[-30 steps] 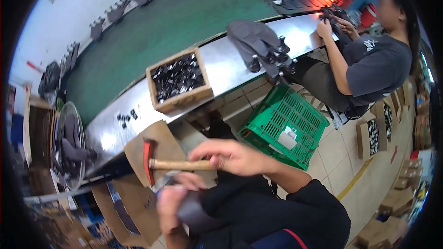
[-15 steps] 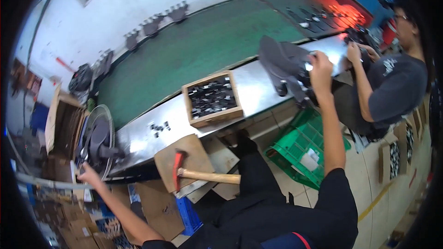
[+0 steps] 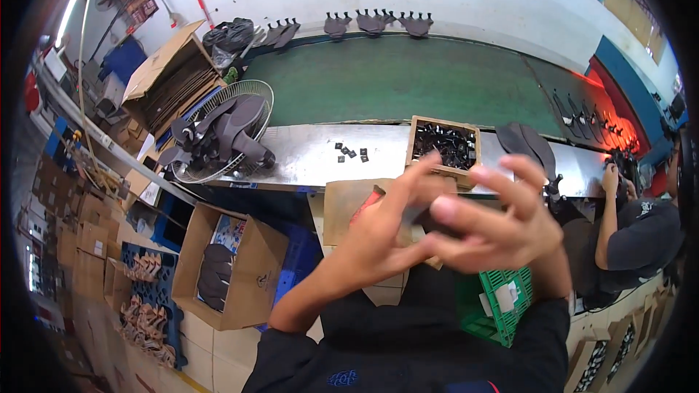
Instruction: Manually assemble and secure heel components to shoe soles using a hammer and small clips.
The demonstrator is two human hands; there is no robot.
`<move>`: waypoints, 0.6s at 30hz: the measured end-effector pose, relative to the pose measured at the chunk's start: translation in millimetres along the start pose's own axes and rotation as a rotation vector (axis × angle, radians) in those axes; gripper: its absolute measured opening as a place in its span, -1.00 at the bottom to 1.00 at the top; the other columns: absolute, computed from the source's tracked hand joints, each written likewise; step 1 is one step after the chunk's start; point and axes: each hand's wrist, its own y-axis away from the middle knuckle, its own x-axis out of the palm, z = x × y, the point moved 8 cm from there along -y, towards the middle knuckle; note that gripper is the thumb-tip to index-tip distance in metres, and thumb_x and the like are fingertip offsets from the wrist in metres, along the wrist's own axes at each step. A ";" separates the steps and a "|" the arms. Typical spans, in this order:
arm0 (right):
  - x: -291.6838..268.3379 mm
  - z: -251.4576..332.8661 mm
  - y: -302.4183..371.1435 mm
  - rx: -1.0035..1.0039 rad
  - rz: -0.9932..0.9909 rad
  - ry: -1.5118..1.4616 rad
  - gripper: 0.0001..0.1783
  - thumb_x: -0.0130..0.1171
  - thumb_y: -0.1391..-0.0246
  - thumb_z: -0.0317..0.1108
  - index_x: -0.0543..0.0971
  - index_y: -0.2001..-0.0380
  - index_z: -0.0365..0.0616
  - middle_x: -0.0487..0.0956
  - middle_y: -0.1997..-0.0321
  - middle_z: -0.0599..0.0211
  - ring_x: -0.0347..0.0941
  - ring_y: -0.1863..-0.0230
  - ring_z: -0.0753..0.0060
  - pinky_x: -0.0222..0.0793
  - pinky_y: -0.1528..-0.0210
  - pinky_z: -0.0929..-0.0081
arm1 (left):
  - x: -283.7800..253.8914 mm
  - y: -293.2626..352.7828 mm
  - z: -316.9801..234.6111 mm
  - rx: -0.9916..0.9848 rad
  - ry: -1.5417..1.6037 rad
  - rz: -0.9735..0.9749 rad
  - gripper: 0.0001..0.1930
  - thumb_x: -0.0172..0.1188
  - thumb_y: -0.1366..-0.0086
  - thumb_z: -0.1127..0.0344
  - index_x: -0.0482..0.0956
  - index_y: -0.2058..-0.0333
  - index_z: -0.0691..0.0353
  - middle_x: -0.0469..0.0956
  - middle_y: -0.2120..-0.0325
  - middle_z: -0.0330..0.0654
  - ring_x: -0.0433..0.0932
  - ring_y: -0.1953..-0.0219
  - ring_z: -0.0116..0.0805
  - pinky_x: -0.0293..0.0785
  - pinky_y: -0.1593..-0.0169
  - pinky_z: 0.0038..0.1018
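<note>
Hands moved: 0.5 s ago far apart, left at wire basket (image 3: pixel 270 105), right at grey soles (image 3: pixel 526 147); now left hand (image 3: pixel 380 231) and right hand (image 3: pixel 507 223) together, above tan board (image 3: pixel 341 195). Fingers curled, right ones splayed, motion-blurred. Dark piece (image 3: pixel 417 223) shows between hands, partly hidden; can't tell from here if either hand grips it. Hammer (image 3: pixel 367 204) on board, red head visible, rest behind left hand. Wooden box (image 3: pixel 411 142) of black parts just beyond hands, on metal table (image 3: pixel 302 151).
</note>
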 end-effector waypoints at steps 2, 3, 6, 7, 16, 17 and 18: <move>18.6 9.0 1.7 0.186 0.052 -0.083 -0.42 0.27 -0.07 0.14 0.50 -0.14 0.26 0.34 -0.34 0.28 0.29 -0.27 0.01 0.20 -0.26 -0.01 | -2.1 25.8 19.5 -0.072 0.085 0.075 -0.16 0.40 -0.18 0.35 0.09 -0.35 0.26 0.43 -0.15 0.05 0.58 -0.05 -0.16 0.49 -0.14 -0.29; 39.8 5.6 18.8 0.351 0.087 -0.211 -0.22 0.23 -0.10 0.22 0.38 -0.30 0.13 0.28 -0.39 0.13 0.26 -0.30 -0.03 0.18 -0.30 0.02 | 6.2 39.7 35.5 -0.156 0.166 0.165 -0.22 0.37 -0.22 0.39 0.11 -0.33 0.21 0.44 -0.12 0.03 0.62 0.03 -0.20 0.57 -0.05 -0.30; 123.3 32.7 93.5 0.886 0.312 -0.489 0.18 0.21 -0.13 0.16 -0.18 -0.44 -0.40 0.05 -0.46 -0.26 0.10 -0.38 -0.36 0.07 -0.40 -0.05 | 2.7 85.0 88.8 -0.429 0.791 -0.351 -0.39 0.24 -0.30 0.52 0.19 -0.26 0.20 0.46 -0.01 0.03 0.64 0.23 -0.19 0.69 0.35 -0.37; 149.6 53.8 122.3 0.994 0.572 -0.449 0.20 0.27 -0.10 0.12 -0.19 -0.45 -0.37 0.02 -0.46 -0.28 0.19 -0.32 -0.34 0.31 -0.24 -0.02 | -2.0 95.6 102.7 -0.413 0.719 -0.503 -0.48 0.19 -0.38 0.42 0.22 -0.25 0.21 0.41 -0.07 -0.01 0.64 0.25 -0.24 0.70 0.33 -0.38; 88.5 107.3 264.4 1.448 0.470 -0.739 -0.76 0.34 -0.04 -0.30 0.55 0.30 -0.18 0.53 0.63 0.10 0.52 0.58 0.06 0.39 0.49 0.22 | -32.2 85.1 188.7 -0.441 -0.075 -0.638 -0.49 0.02 -0.50 0.09 0.37 -0.18 0.43 0.42 -0.06 0.04 0.40 -0.16 -0.10 0.21 -0.29 -0.29; 67.9 107.4 271.6 1.554 0.406 -0.778 -0.79 0.35 -0.03 -0.31 0.56 0.41 -0.20 0.49 0.67 0.18 0.48 0.65 0.21 0.34 0.53 0.31 | -32.8 87.9 215.2 -0.537 -0.334 -0.585 -0.43 0.04 -0.48 0.01 0.37 -0.18 0.44 0.40 -0.11 0.09 0.41 -0.16 0.02 0.24 -0.28 -0.24; 45.2 111.8 280.8 1.655 0.338 -0.799 -0.78 0.36 -0.02 -0.31 0.55 0.45 -0.21 0.45 0.69 0.26 0.42 0.66 0.37 0.30 0.54 0.39 | -33.1 85.4 217.1 -0.549 -0.670 -0.581 -0.40 0.06 -0.45 -0.03 0.37 -0.18 0.45 0.37 -0.14 0.13 0.39 -0.17 0.06 0.23 -0.28 -0.22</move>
